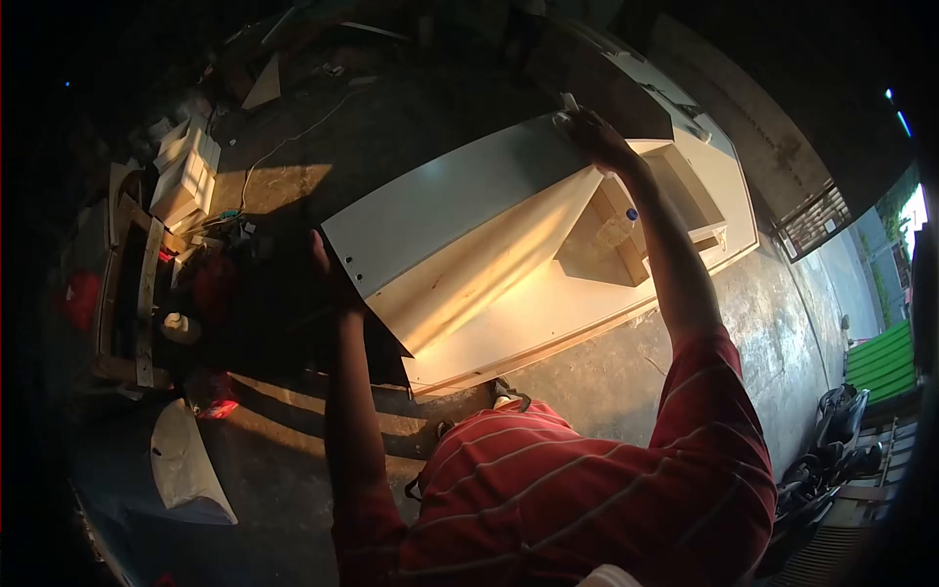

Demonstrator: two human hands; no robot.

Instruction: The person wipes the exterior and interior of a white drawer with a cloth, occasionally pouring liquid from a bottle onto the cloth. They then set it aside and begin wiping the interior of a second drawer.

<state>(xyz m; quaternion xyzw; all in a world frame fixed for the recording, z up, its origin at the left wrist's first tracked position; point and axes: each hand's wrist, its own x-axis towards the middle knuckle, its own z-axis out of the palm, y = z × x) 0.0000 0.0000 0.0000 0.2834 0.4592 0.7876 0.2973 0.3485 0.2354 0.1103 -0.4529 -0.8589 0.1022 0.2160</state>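
Evidently spread beneath everything, a worn grey concrete floor (pixel 782 313) with patches of low sunlight. On it, directly ahead of the body, a large pale wooden cabinet-like unit (pixel 518 328), built of flat boards. Rising along the left part of the unit, a long grey-white flat panel (pixel 450 201), meeting a sunlit, wood-grained inner face, with small dark holes near its left end. Well off to the right of the unit, a bright green corrugated sheet (pixel 880 362). Just below the unit, a red short-sleeved shirt with thin pale stripes (pixel 587 479). Built into the right part of the unit, an open, shallow wooden box (pixel 690 186). Left of the unit and lower, a cream curved sheet (pixel 186 465); left and higher, a stack of pale rectangular blocks (pixel 186 186). Inside the unit, beside the open box, a clear plastic bottle (pixel 614 233).

Laid over the unit's far upper corner, the right hand (pixel 592 137), fingers partly extended and touching the panel; impossible to tell whether clamped underneath. At the unit's left end, in deep shadow, the left hand (pixel 330 272), raised close against the panel's end, mostly hidden; opening and grip both impossible to judge. Smallest, on the bottle inside the unit, a round blue cap (pixel 632 214).
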